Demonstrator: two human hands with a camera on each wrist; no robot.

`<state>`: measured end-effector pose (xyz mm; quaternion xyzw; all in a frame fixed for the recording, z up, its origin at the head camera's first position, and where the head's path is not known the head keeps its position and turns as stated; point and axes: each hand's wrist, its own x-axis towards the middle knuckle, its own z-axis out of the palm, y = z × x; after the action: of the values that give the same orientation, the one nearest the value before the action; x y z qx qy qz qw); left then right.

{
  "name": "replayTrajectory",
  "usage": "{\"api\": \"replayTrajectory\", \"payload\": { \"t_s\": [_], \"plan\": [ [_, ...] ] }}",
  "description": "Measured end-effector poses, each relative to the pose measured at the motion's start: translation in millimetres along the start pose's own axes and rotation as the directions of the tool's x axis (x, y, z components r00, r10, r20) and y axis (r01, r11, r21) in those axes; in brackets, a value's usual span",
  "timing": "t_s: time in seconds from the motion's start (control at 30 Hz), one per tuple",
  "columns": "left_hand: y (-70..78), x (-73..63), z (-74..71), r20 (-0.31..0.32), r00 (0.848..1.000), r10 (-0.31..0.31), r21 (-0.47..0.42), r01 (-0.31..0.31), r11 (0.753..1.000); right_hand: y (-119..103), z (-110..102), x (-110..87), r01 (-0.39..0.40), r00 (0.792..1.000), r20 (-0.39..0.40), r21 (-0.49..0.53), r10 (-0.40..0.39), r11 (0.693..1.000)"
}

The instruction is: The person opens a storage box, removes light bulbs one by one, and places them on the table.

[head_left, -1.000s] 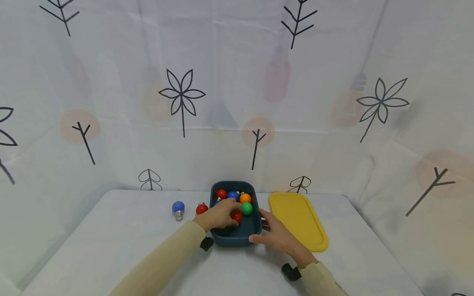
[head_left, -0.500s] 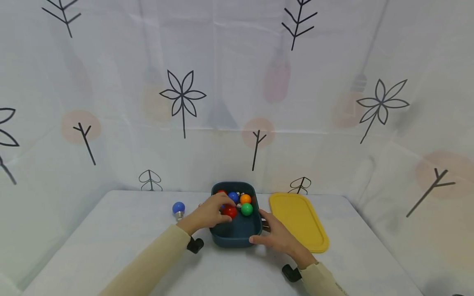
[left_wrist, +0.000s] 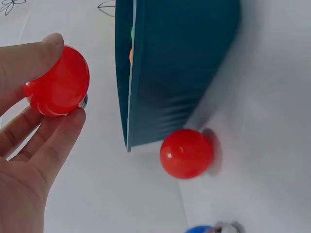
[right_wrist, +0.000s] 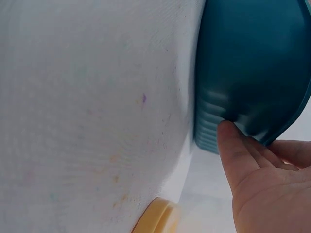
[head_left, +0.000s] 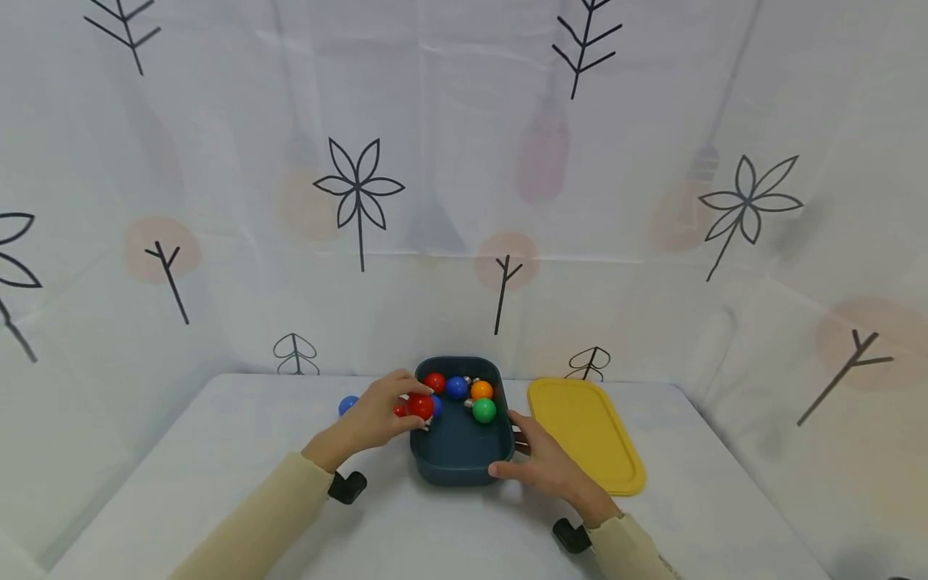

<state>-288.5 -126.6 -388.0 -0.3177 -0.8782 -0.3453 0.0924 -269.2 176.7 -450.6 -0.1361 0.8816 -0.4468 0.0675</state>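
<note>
Just over the left rim of a dark teal box (head_left: 461,477), my left hand (head_left: 370,412) pinches a red light bulb (head_left: 420,406) between thumb and fingers. The left wrist view shows that bulb (left_wrist: 60,82) with a bit of its metal base. My right hand (head_left: 545,461) rests against the box's right side, its fingers (right_wrist: 233,145) fairly straight on the wall. Inside the box lie a red bulb (head_left: 435,382), a blue bulb (head_left: 457,387), an orange bulb (head_left: 482,391) and a green bulb (head_left: 484,410). Another blue bulb (head_left: 437,405) is partly hidden behind the held one.
Left of the box on the white table, a red bulb (left_wrist: 186,154) and a blue bulb (head_left: 348,404) lie loose, both partly covered by my left hand in the head view. A yellow lid (head_left: 583,435) lies flat to the right. A patterned cloth hangs behind.
My left hand has lifted the red bulb from inside the box and carried it left to the box's rim. The right hand has stayed on the box's side.
</note>
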Motion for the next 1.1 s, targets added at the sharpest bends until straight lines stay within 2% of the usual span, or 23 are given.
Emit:
{"api": "replayTrajectory", "payload": {
  "t_s": [0.23, 0.53, 0.77, 0.9, 1.1],
  "plan": [
    [-10.6, -18.2, -9.5, -0.055, 0.998, 0.02, -0.01, -0.02, 1.0, -2.0, -1.0, -0.3, 0.003, 1.0, 0.004, 0.0, -0.003, 1.0],
    [-24.2, -43.1, -21.4, -0.124, 0.99, -0.069, 0.052, 0.075, 0.996, -1.2, 0.2, -0.5, -0.004, 1.0, 0.003, 0.009, 0.004, 1.0],
    [-45.7, -59.8, -27.9, -0.17, 0.982, -0.077, 0.078, 0.091, 0.993, -1.9, 0.1, -0.8, -0.005, 1.0, 0.005, 0.014, 0.005, 1.0],
    [-56.7, -66.5, -31.0, -0.211, 0.974, -0.081, 0.081, 0.1, 0.992, -2.3, 0.0, -0.7, 0.0, 1.0, 0.005, 0.01, 0.0, 1.0],
    [-72.6, -72.9, -34.0, -0.234, 0.96, -0.153, 0.099, 0.18, 0.979, -1.6, -0.2, -1.0, 0.005, 1.0, 0.006, 0.023, -0.005, 1.0]
  ]
}}
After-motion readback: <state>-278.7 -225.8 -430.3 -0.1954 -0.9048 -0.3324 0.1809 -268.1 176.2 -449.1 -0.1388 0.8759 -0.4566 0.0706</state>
